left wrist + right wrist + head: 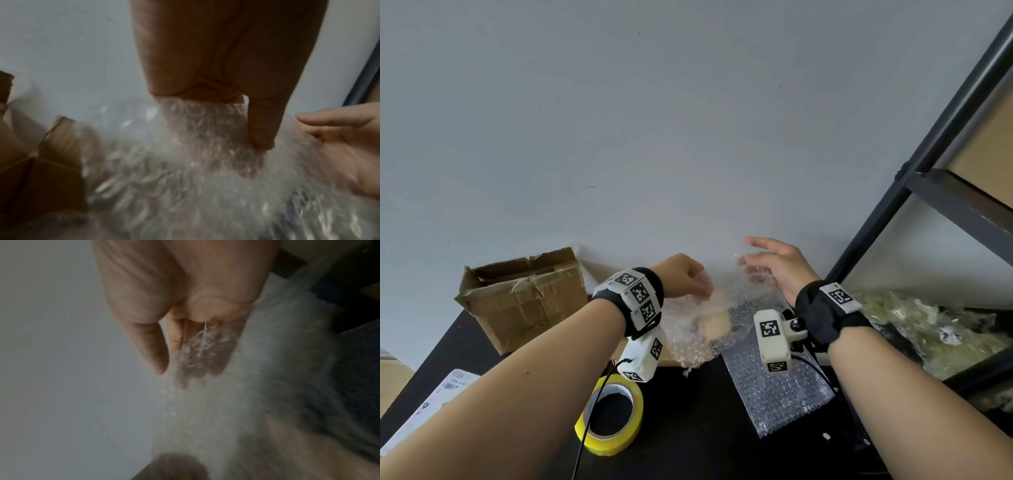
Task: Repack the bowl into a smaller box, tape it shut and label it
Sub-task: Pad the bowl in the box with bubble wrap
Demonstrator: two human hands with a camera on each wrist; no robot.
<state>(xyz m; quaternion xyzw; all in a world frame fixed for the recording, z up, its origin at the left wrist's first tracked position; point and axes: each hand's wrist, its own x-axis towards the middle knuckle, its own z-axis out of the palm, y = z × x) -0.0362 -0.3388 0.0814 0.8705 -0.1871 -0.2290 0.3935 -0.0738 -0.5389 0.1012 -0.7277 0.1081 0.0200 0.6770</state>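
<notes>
A crumpled bundle of clear bubble wrap hangs just above the black table. A pale beige shape shows through it; I cannot make out its form. My left hand pinches the wrap's top edge, and the left wrist view shows its thumb pressed into the wrap. My right hand is spread beside it, straight fingers lying against the wrap. An opened, torn cardboard box stands at the left by the wall.
A yellow tape roll lies near the front edge. A flat bubble wrap sheet lies under my right wrist. A printed label sheet sits at the left edge. A black shelf frame with plastic bags stands on the right.
</notes>
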